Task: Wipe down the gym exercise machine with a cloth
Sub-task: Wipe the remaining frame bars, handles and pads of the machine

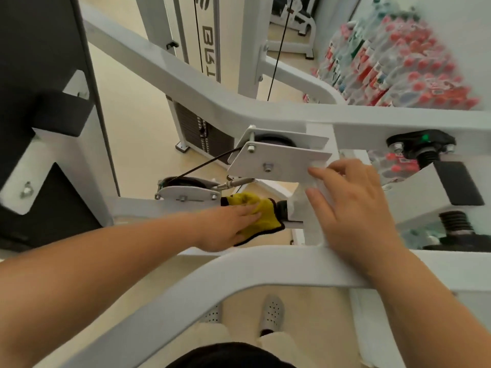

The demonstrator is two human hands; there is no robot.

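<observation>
**Low on the frame, beside the pulleys: wiping under way**

Down on the lower frame bar (138, 205) of the white exercise machine, the left hand (228, 224) lies flat on a yellow cloth (265, 216) with dark edging, fingers straight and close together, pressing it onto the metal just right of the small pulley (186, 191). The right hand (353, 208) holds nothing. Its fingers are straight and slightly spread, resting against the white upright post (303, 208) below the upper pulley bracket (279, 158), apparently as a brace.

I judge this to be the middle of the wiping step, with one low section being covered. Much of the frame looks unwiped or at least untouched by the cloth now: the curved near tube (239, 269), the bracket plates and the long diagonal beam.

The next move probably calls for a firm flat stroke along the bar. It must steer clear of the cable (207, 163) and the bolt heads, where the cloth's edge could snag.

Part of the cloth is hidden under the palm, and so is the surface beneath it. Whether any dirt lifts cannot be told. The right fingertips smear into the white paint, so their exact contact is unclear. The stacked bottle packs (398, 62) at upper right are blurred, and the black pad (39, 62) at left is cut off by the frame edge.
</observation>
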